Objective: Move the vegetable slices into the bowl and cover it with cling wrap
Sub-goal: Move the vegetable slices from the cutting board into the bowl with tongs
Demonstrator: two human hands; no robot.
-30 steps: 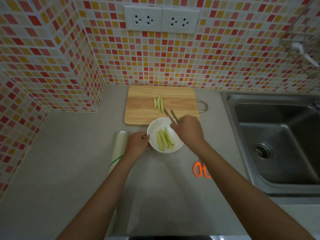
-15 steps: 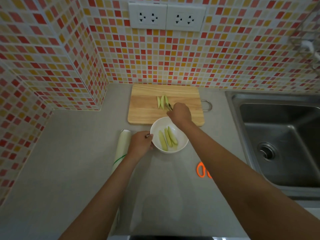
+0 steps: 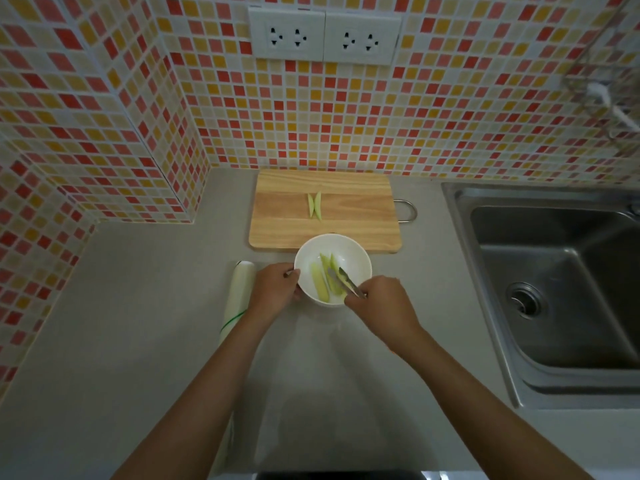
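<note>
A white bowl (image 3: 349,252) stands on the grey counter just in front of a wooden cutting board (image 3: 356,223). Several pale green vegetable slices (image 3: 320,284) lie in the bowl. Two more slices (image 3: 315,206) rest side by side on the board. My left hand (image 3: 275,289) grips the bowl's left rim. My right hand (image 3: 379,303) holds metal tongs (image 3: 344,280) whose tips reach into the bowl over the slices. A roll of cling wrap (image 3: 239,296) lies on the counter left of my left hand, partly hidden by my forearm.
A steel sink (image 3: 554,289) fills the right side. Tiled walls close the back and left, with a protruding tiled corner (image 3: 187,188) at back left. Two sockets (image 3: 325,38) sit on the back wall. The board has a metal handle (image 3: 408,211) on its right.
My right hand went to the board with the tongs, took one slice and came back over the bowl. The board now carries two slices instead of three. My left hand stayed on the bowl.
</note>
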